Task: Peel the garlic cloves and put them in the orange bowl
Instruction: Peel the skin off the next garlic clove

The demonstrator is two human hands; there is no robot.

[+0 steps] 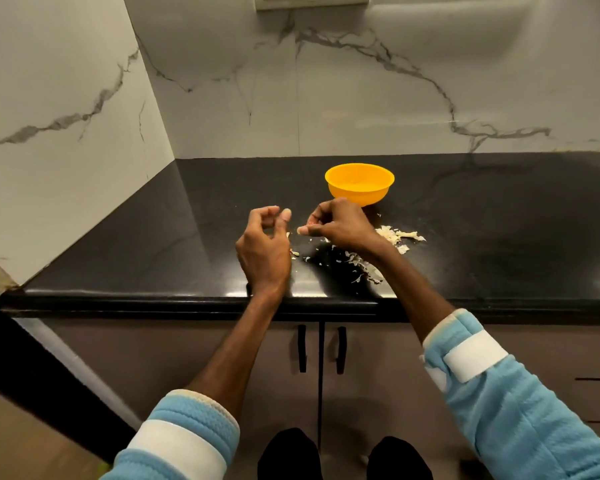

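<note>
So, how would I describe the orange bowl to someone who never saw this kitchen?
Start at the black countertop that meets the marbled wall. Toward its back, just beyond the right hand, stands the orange bowl. It is the only bright, round thing there; the garlic skins nearby are pale, flat scraps.

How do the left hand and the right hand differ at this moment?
The left hand has loosely curled fingers with nothing visible between them; the right hand pinches a small pale piece, apparently a garlic clove. The right hand is in front of the orange bowl; the left hand is farther from it. Most peels lie by the right hand, few by the left hand. Both are over the black counter.
</note>
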